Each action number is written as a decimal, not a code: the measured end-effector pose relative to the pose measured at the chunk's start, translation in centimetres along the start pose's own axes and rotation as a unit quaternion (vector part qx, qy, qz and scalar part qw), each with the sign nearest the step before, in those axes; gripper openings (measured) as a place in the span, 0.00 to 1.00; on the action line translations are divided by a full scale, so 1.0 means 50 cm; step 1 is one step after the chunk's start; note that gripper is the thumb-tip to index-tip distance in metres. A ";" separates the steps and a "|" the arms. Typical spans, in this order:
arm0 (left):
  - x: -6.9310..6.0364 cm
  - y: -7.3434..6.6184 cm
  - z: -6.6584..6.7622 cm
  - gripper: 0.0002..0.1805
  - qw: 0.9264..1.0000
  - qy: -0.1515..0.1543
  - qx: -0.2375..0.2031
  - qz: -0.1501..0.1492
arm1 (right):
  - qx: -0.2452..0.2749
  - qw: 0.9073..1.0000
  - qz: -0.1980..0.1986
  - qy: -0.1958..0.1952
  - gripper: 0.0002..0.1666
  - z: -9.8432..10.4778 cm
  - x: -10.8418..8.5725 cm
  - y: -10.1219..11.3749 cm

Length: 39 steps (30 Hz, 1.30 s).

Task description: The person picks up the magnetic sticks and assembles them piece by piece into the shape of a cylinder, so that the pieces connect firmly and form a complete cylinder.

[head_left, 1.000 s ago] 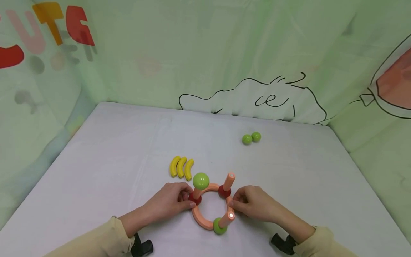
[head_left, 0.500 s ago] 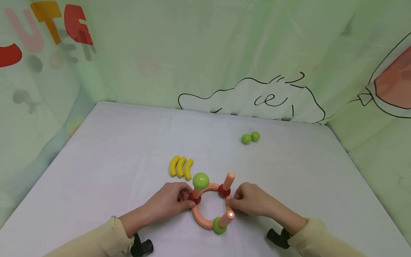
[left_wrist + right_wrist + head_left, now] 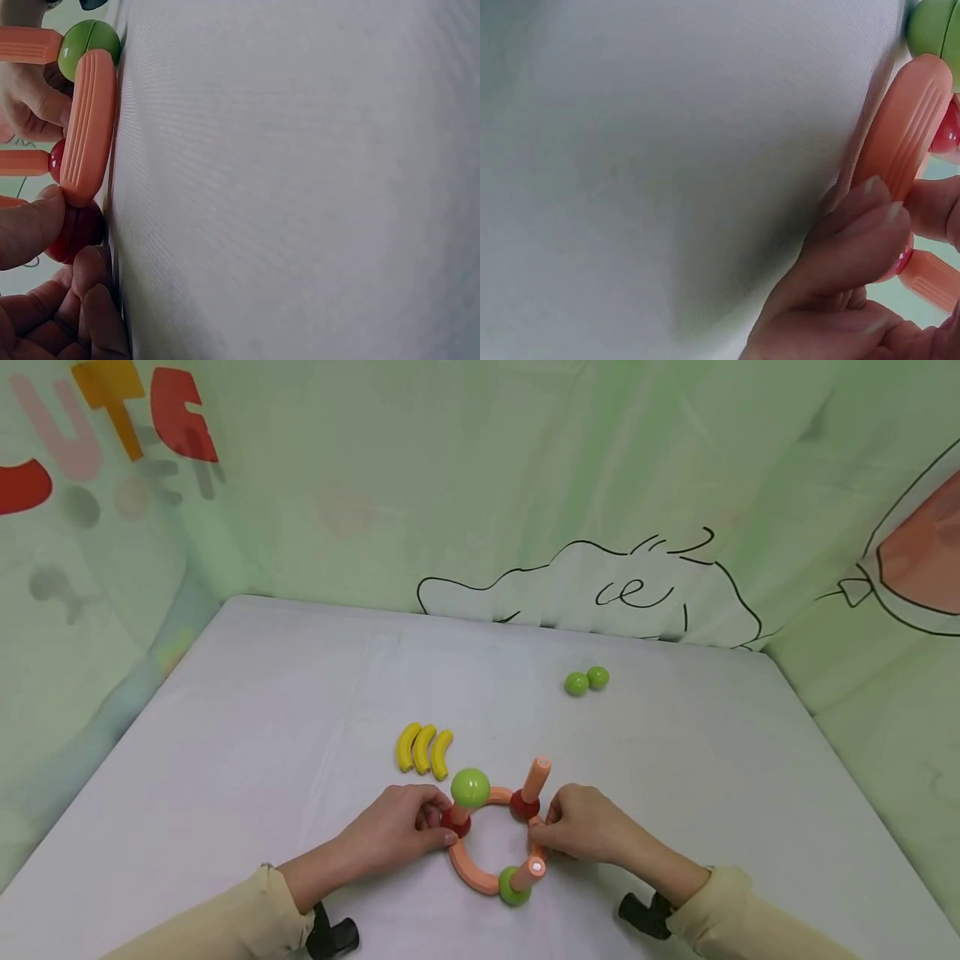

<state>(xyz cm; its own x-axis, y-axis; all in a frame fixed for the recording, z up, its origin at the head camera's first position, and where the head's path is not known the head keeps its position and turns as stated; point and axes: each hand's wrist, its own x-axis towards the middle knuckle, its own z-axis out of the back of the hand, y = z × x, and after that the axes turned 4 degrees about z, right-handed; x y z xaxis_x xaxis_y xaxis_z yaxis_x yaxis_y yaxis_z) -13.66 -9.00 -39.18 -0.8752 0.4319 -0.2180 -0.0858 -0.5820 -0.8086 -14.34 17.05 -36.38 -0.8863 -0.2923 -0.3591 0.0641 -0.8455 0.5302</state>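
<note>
A ring of orange curved bars and balls lies on the white table, with three orange posts rising from it. My left hand (image 3: 408, 822) pinches the red ball (image 3: 77, 231) on the ring's left; above it a green ball (image 3: 470, 787) caps a post. On the right side, my right hand (image 3: 588, 827) grips an orange curved bar (image 3: 905, 120) between thumb and fingers. This bar runs between the back red ball (image 3: 524, 805) and the front green ball (image 3: 514, 887). From these two balls rise the bare-topped back post (image 3: 536, 779) and front post (image 3: 528, 872), both tilted in view.
Three yellow banana-shaped pieces (image 3: 423, 749) lie side by side behind the ring, to the left. Two loose green balls (image 3: 576, 683) sit together farther back on the right. Printed green cloth (image 3: 480, 485) stands behind the white table (image 3: 300, 677).
My right hand and forearm have shifted slightly left, the thumb now farther over the curved bar. My left hand has stayed in place, and the ring has barely moved.
</note>
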 end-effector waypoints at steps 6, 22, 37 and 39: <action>0.001 0.001 0.000 0.13 1.000 -0.004 0.000 -0.001 | -0.010 1.000 -0.004 -0.002 0.16 -0.002 0.000 0.001; 0.006 0.003 -0.002 0.13 1.000 0.002 -0.009 0.007 | -0.009 0.977 0.207 -0.046 0.08 0.017 0.016 -0.017; 0.006 0.005 -0.001 0.12 1.000 0.001 -0.010 0.004 | -0.004 0.976 0.205 -0.071 0.10 0.004 0.019 -0.016; 0.006 0.004 -0.001 0.12 1.000 0.001 -0.010 0.004 | -0.002 0.976 0.206 -0.072 0.10 0.004 0.019 -0.018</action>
<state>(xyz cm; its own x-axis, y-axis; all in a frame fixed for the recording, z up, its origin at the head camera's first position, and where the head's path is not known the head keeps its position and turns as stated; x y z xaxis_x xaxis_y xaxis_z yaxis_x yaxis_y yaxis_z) -13.93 -8.95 -39.44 -0.8751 0.4284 -0.2251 -0.0691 -0.5709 -0.8181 -15.31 17.60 -37.05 -0.8404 -0.5420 -0.0052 0.4296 -0.6719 0.6033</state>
